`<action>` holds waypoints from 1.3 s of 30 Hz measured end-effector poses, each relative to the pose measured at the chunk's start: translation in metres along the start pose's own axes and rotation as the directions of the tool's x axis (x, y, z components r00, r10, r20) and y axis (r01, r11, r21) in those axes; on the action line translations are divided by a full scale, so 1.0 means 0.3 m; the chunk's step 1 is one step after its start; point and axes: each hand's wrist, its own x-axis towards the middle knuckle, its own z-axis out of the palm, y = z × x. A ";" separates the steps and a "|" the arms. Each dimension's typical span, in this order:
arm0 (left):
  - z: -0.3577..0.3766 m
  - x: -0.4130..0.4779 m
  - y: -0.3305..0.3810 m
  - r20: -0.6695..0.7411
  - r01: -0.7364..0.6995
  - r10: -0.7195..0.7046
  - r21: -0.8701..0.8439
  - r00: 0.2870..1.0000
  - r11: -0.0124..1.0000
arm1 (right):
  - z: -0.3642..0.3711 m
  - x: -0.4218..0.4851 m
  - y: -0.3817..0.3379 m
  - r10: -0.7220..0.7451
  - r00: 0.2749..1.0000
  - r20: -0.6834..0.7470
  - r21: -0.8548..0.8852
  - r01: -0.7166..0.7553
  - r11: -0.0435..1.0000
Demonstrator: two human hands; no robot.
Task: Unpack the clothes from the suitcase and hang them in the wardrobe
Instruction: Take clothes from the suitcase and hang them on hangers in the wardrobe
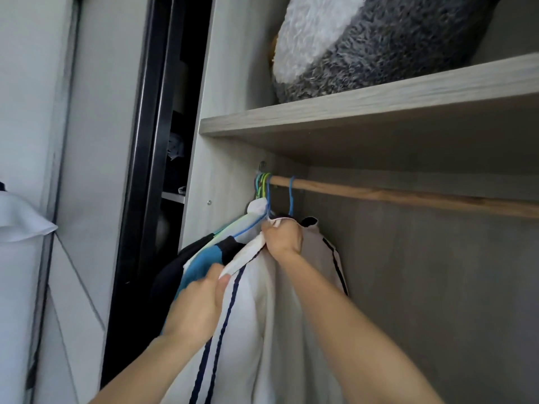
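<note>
No lettering seems readable on the white garment [248, 325] or shelf [350, 109].

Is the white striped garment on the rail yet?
Yes: garment hangs, its blue hanger hooked over the wooden rail; left hand and right hand grip it.

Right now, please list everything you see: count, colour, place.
white garment: one, white with navy stripes, hanging below the rod
blue hanger: one, blue, hooked on the rod
rod: one, light wood, under the shelf
other hangers: several, green and blue, rod's left end
other clothes: several, blue and dark, left of the garment
shelf: one, pale wood, above the rod
plush cushion: one, grey and white, on the shelf
left hand: one, pinches the garment's edge
right hand: one, grips its top
</note>
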 end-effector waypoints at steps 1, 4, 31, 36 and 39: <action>0.001 0.005 -0.024 -0.023 0.027 -0.027 0.031 0.999 0.999 | 0.026 0.006 0.006 -0.017 0.999 0.040 0.012 0.017 1.000; 0.018 0.003 -0.116 -0.092 0.104 -0.108 -0.040 0.990 0.994 | 0.048 0.008 0.044 -0.044 0.979 0.200 0.183 0.007 0.983; 0.004 -0.145 -0.209 0.041 0.293 -0.364 -0.680 0.930 0.672 | -0.008 -0.063 0.195 -0.128 0.974 0.189 -0.134 0.155 0.979; 0.000 -0.159 -0.211 -0.056 0.288 -0.341 -0.418 0.939 0.862 | -0.001 -0.224 0.177 -0.188 0.962 0.195 -0.206 0.228 0.952; -0.005 -0.292 -0.275 0.044 0.355 -0.364 -0.359 0.930 0.863 | 0.032 -0.383 0.160 -0.208 0.942 0.264 -0.224 0.270 0.937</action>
